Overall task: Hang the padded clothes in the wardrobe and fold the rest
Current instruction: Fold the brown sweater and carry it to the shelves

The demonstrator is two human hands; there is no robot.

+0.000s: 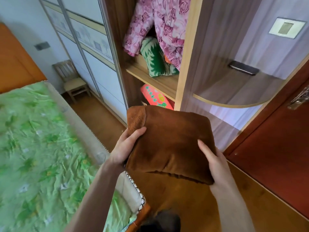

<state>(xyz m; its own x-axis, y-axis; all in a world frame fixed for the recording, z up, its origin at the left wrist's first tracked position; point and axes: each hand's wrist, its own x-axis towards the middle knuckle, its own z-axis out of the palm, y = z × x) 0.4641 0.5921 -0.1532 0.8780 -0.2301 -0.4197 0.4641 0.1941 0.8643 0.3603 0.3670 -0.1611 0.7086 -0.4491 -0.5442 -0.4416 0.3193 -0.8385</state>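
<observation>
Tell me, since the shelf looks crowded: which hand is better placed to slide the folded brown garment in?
Probably the left hand: it grips the folded brown garment on the wardrobe shelf side; the right hand holds the near edge.

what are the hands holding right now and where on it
Both hold the folded brown garment: the left hand grips its left edge, the right hand its right edge near the lower corner.

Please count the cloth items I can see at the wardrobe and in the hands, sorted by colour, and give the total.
Brown: 1, the folded brown garment, held by the left hand and the right hand
Pink: 1, the pink floral padded jacket, hanging
Green and white: 1, the green patterned bundle on the shelf
Total: 3
</observation>
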